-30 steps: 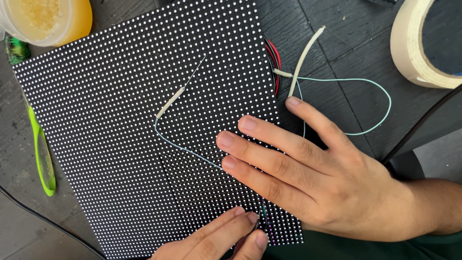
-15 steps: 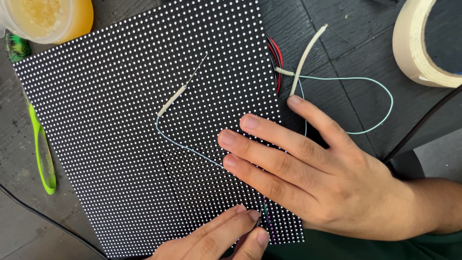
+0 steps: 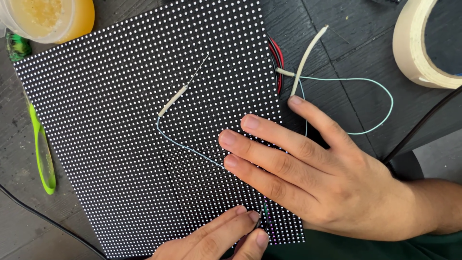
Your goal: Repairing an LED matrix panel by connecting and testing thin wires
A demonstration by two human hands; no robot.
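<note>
A black LED panel (image 3: 120, 144) covered in a grid of white dots lies flat on the dark table. My right hand (image 3: 313, 178) rests palm down on its lower right part, fingers spread and holding nothing. At the panel's bottom edge, the fingertips of my left hand (image 3: 226, 238) pinch a small dark piece (image 3: 262, 222); a few pixels beside it glow purple and green. A thin pale-blue wire (image 3: 185, 147) with a white-sleeved needle tip (image 3: 175, 96) runs across the panel and under my right fingers. A second white-sleeved lead (image 3: 308, 55) lies just off the panel's right edge.
Red and black wires (image 3: 276, 58) poke out at the panel's right edge. A roll of masking tape (image 3: 416, 48) sits top right, a yellow tub (image 3: 48, 19) top left. Green tweezers (image 3: 41, 154) and a black cable (image 3: 43, 216) lie to the left.
</note>
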